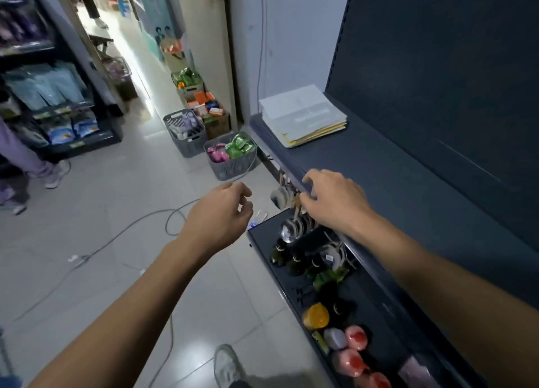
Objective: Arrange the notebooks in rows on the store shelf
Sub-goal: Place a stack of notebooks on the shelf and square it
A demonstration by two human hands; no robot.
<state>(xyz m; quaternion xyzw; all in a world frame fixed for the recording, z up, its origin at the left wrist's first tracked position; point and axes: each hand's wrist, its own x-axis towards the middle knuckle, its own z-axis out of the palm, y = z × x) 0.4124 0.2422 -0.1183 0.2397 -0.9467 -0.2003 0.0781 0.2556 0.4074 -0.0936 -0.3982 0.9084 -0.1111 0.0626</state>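
Note:
A stack of pale notebooks [303,116] with yellow edges lies at the far left end of the dark blue store shelf [393,183]. My right hand [335,198] hovers over the shelf's front edge, well short of the stack, fingers loosely curled and holding nothing. My left hand [221,212] hangs over the floor beside the shelf, fingers relaxed and empty.
A lower shelf [364,314] carries dark bottles, ladles and pink and orange packs. Grey baskets [233,160] of goods and boxes line the wall by the door. A cable [128,230] runs across the tiled floor. Another person's legs [26,165] stand at left by a rack.

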